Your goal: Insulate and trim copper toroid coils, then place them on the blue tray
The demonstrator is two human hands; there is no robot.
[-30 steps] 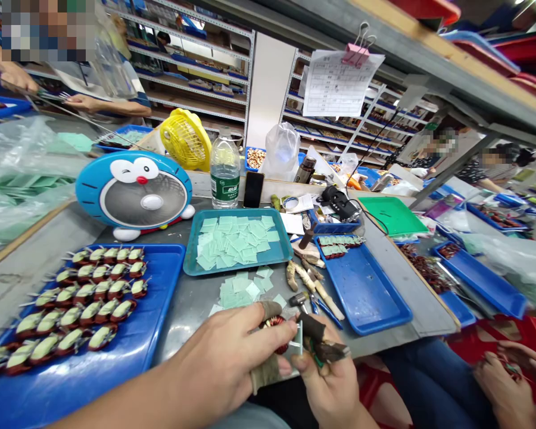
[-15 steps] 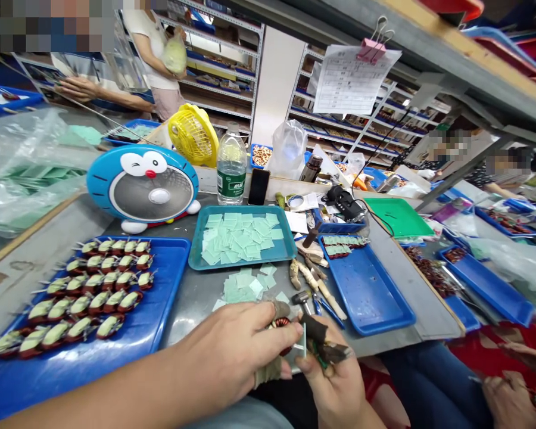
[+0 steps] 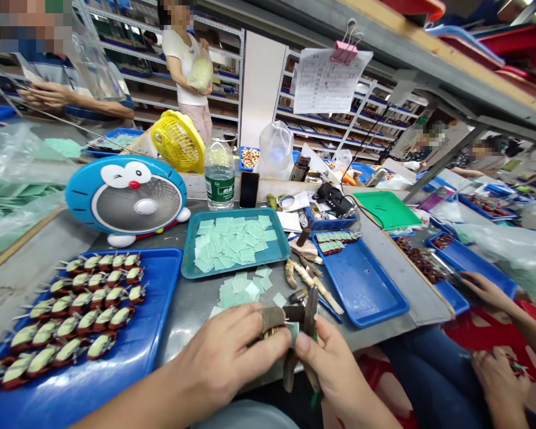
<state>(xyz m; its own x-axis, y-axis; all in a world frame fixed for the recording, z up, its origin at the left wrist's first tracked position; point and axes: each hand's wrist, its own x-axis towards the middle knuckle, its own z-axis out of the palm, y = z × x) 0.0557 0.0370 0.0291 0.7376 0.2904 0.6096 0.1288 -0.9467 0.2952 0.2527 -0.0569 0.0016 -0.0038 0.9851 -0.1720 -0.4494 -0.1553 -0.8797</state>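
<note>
My left hand [image 3: 232, 351] is closed around a small wire-wound coil [image 3: 271, 332], mostly hidden by the fingers; a finger wears a grey-brown wrap. A pale green square sheet [image 3: 293, 329] stands between my two hands, against the coil. In my closed right hand [image 3: 333, 363] are dark metal pliers [image 3: 311, 307], jaws up, with part of a green handle below. Just beyond the hands, loose green squares [image 3: 239, 289] lie on the bench. More squares fill a teal tray [image 3: 186, 265]. Rows of brown coils with pale green tops [image 3: 69, 322] sit in a blue tray [image 3: 167, 280] to the left.
A cartoon-faced blue fan [image 3: 127, 196], a water bottle [image 3: 219, 179] and a phone [image 3: 249, 189] stand at the back. Several worn tools [image 3: 315, 280] lie beside another blue tray [image 3: 366, 292] at right. A co-worker's hands [image 3: 500, 372] are at far right.
The pliers in my right hand have swung from pointing sideways to upright beside the green sheet. The view has shifted slightly. At right, a co-worker's arm now reaches toward the bench.
</note>
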